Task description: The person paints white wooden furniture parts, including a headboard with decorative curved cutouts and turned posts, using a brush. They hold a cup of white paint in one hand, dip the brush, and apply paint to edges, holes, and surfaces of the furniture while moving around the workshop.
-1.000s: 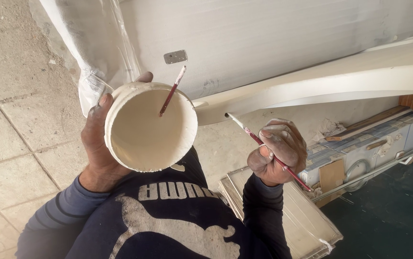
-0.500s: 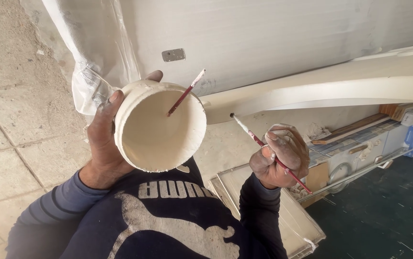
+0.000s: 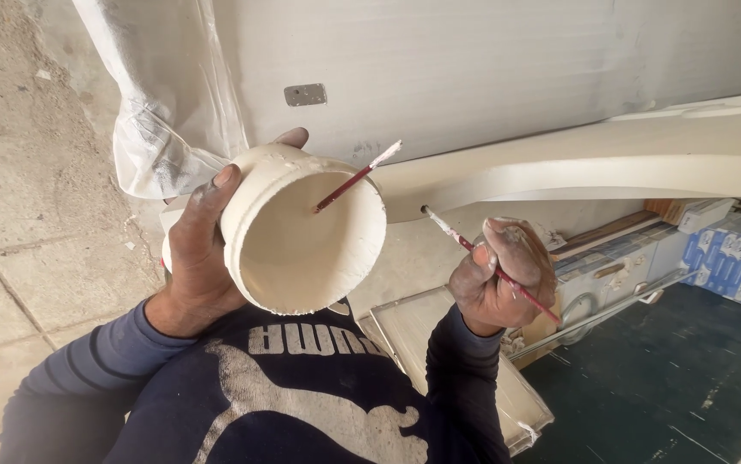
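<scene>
My left hand (image 3: 199, 249) grips a round cream-coloured tub (image 3: 302, 232), tilted so its paint-coated inside faces me. A second thin red-handled brush (image 3: 358, 176) rests in the tub with its tip sticking out past the rim. My right hand (image 3: 499, 275), smeared with paint, is closed around a thin red-handled paintbrush (image 3: 474, 247). Its tip points up and left at the underside of a curved cream moulding (image 3: 611, 167), close to the moulding's left end.
A pale grey wall with a small metal plate (image 3: 305, 94) runs across the top. Clear plastic sheeting (image 3: 156, 129) hangs at the left. Below lie tiled floor (image 3: 18, 283), a flat cream panel (image 3: 439, 361), a cluttered box of tools (image 3: 620, 266) and blue packages (image 3: 731, 258).
The view has shifted, so tub and hands sit further right and lower. The tub has tilted a little more toward me. My right hand keeps the brush near the moulding.
</scene>
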